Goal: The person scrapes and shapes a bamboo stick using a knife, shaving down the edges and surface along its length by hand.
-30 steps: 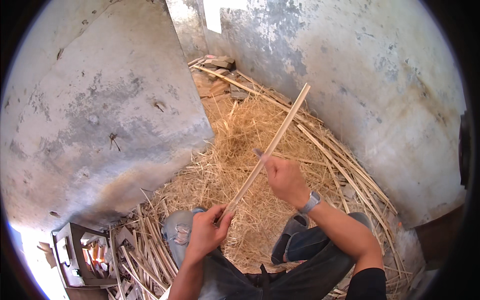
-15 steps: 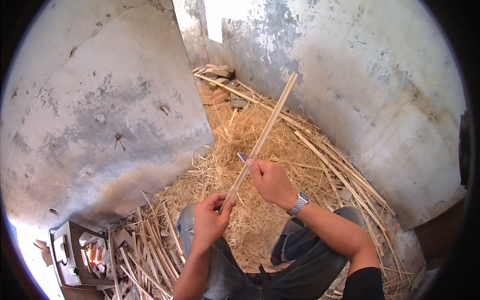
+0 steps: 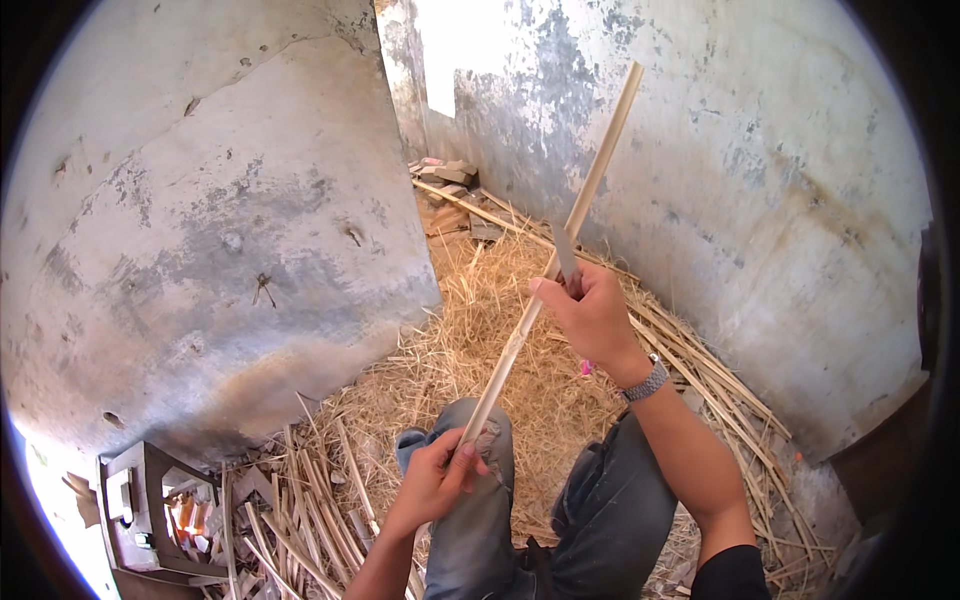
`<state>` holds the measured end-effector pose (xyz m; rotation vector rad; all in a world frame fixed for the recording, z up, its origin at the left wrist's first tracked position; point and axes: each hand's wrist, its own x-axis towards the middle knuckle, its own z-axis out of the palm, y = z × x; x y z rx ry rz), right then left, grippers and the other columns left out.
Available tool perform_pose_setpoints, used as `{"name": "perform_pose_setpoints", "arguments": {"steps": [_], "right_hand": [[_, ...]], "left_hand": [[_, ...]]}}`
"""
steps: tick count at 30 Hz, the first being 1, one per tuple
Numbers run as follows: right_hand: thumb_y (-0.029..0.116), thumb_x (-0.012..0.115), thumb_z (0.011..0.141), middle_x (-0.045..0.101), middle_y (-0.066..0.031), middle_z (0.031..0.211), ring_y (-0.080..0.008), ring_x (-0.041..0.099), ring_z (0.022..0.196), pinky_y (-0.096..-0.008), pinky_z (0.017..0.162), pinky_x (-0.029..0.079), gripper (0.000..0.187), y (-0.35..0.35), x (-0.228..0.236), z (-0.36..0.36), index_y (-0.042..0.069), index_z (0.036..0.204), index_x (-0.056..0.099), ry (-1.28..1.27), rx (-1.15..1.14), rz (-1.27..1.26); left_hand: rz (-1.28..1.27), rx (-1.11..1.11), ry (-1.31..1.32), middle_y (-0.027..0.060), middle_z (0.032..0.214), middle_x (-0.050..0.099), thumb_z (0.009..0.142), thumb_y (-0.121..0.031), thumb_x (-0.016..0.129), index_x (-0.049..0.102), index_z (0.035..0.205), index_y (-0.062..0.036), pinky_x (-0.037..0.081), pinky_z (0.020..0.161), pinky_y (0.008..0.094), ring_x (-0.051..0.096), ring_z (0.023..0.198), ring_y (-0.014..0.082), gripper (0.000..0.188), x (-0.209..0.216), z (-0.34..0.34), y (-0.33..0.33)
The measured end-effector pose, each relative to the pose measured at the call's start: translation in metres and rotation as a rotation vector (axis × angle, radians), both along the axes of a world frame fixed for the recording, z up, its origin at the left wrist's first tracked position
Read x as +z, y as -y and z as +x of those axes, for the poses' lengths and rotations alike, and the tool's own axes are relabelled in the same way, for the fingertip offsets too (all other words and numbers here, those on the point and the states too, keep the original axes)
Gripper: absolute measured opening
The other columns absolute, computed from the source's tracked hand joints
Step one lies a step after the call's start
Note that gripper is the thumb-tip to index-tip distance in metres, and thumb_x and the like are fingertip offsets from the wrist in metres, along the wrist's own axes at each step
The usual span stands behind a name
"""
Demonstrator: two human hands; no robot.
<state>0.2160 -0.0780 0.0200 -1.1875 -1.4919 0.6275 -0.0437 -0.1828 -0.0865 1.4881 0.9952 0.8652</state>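
Observation:
A long pale bamboo strip [image 3: 600, 165] slants up and away from my lap toward the far right. My left hand [image 3: 440, 480] is closed round its lower end, just over my left knee. Further up, my right hand [image 3: 590, 310] grips a knife [image 3: 565, 255] whose blade points up and lies against the strip. Its thumb rests on the strip's side. The fingers cover most of the knife handle; a small pink bit [image 3: 586, 368] shows below the fist, and I cannot tell whether it belongs to the handle.
Shavings [image 3: 490, 300] cover the floor between my legs and the walls. Long strips [image 3: 700, 350] lie along the right wall [image 3: 780, 220], and more strips [image 3: 310, 490] are heaped at my left. A dark box-like frame [image 3: 145, 500] stands lower left. Bricks [image 3: 450, 175] are piled at the back.
My right hand with the knife has moved up and right along the strip. My left hand has lowered slightly to the right with the strip's end. My legs have shifted and the view has tilted slightly.

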Motion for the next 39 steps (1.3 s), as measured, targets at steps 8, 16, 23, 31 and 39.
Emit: {"name": "perform_pose_setpoints", "arguments": {"steps": [8,16,23,31,39], "right_hand": [[0.025,0.068,0.100,0.046,0.0081,0.060,-0.0022,0.037,0.054,-0.0268,0.048,0.029,0.030,0.010,0.009,0.024,0.003,0.081,0.064,-0.066,-0.047,0.032],[0.029,0.063,0.102,0.050,0.0056,0.065,-0.0039,0.040,0.052,-0.0267,0.048,0.031,0.025,0.030,-0.037,0.072,0.004,0.103,0.060,-0.107,-0.216,-0.064],[0.012,0.060,0.096,0.060,-0.0079,0.065,-0.0184,0.060,0.048,-0.0315,0.040,0.046,0.014,0.158,-0.348,0.172,0.002,0.088,0.057,-0.373,-0.506,-0.725],[0.024,0.069,0.084,0.049,-0.0335,0.143,-0.0476,0.049,0.132,-0.0548,0.112,0.040,0.072,0.305,-0.469,0.159,0.002,0.149,0.047,0.609,-1.193,-0.993],[0.028,0.069,0.085,0.027,-0.0285,0.163,-0.0464,0.027,0.151,-0.0564,0.119,0.034,0.077,0.360,-0.531,0.201,0.008,0.154,0.042,0.459,-0.568,-1.527]], "left_hand": [[-0.007,0.037,-0.128,0.0030,0.083,0.069,0.108,-0.020,0.056,0.066,0.112,-0.0001,0.051,0.065,0.0248,0.062,0.070,0.0085,0.023,-0.006,-0.035,0.006],[0.174,0.333,-0.213,0.0006,0.074,0.066,0.104,-0.012,0.061,0.071,0.098,0.0016,0.045,0.065,0.0244,0.057,0.069,0.0070,0.018,-0.006,-0.052,0.002],[0.285,0.482,-0.315,0.0069,0.078,0.072,0.096,-0.013,0.072,0.074,0.111,0.0019,0.050,0.064,0.0267,0.063,0.068,0.0098,0.021,0.020,-0.053,-0.017],[0.364,0.438,-0.637,0.0194,0.098,0.076,0.092,-0.016,0.074,0.073,0.124,-0.0051,0.056,0.077,0.0347,0.075,0.085,0.0252,0.034,0.063,-0.043,-0.052],[0.475,0.197,-1.099,0.0151,0.090,0.075,0.088,-0.014,0.070,0.079,0.114,-0.0154,0.056,0.080,0.0453,0.071,0.088,0.0358,0.027,0.065,-0.008,-0.099]]}}
